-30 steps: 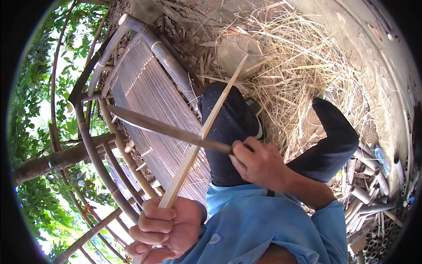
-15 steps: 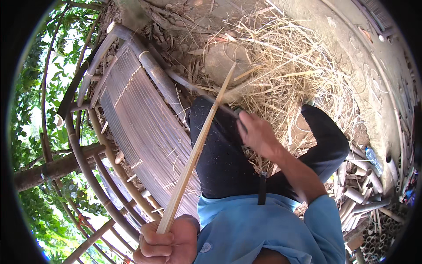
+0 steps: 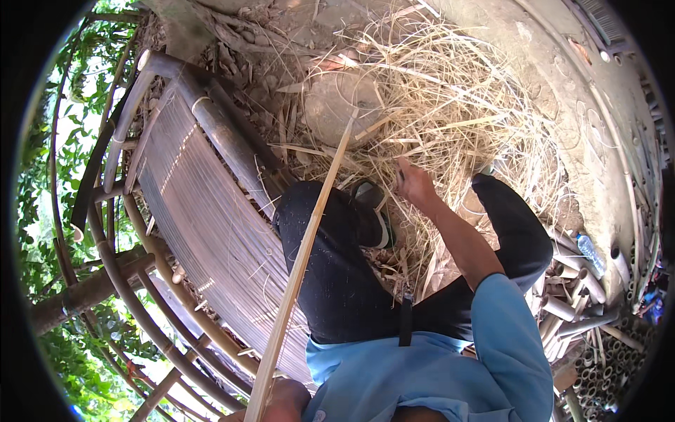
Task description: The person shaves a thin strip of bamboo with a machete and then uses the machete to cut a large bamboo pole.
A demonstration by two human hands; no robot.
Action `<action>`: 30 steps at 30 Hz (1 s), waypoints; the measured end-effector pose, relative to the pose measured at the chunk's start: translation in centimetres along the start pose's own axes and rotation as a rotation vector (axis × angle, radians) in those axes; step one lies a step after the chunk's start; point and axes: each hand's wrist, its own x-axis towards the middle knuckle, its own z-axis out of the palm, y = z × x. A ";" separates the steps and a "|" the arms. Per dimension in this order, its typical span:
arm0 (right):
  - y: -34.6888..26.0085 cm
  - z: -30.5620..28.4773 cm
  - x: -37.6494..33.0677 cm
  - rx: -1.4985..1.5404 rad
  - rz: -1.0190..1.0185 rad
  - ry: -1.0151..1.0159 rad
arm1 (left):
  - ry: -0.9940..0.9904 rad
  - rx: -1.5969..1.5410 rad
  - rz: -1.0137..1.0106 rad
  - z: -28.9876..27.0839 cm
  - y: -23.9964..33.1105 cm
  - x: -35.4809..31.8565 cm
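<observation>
Bamboo strip [image 3: 299,260]: long, thin, pale yellow, flat. Long axis runs from left hand [image 3: 285,401] at lower edge, gripping its base, up-right toward straw pile [image 3: 450,119]. Right hand [image 3: 415,184] clenched over straw; contents unclear.

Long, thin, pale yellow split bamboo strip [image 3: 304,246]: straight, flat-faced, running diagonally from the lower edge of the view, beside the blue shirt, up and to the right. It crosses over the black-trousered left knee. Its far tip lies against the rounded grey stone amid dry straw shavings. Lower end hidden at the frame edge.
</observation>
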 end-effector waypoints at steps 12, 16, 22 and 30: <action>-11.9 -7.2 -1.6 0.060 0.059 -0.173 | 0.115 -0.122 -0.074 1.6 -0.5 1.1; -22.2 -12.1 -10.2 0.141 -0.313 -0.054 | -0.064 -0.207 -0.152 0.2 0.4 0.3; -29.9 -15.2 -19.7 0.129 -0.778 0.046 | -0.077 -0.105 -0.122 -0.9 1.4 -0.9; -24.4 -12.1 -14.4 -0.072 -0.474 0.117 | -0.263 -0.089 -0.108 -3.2 1.6 0.1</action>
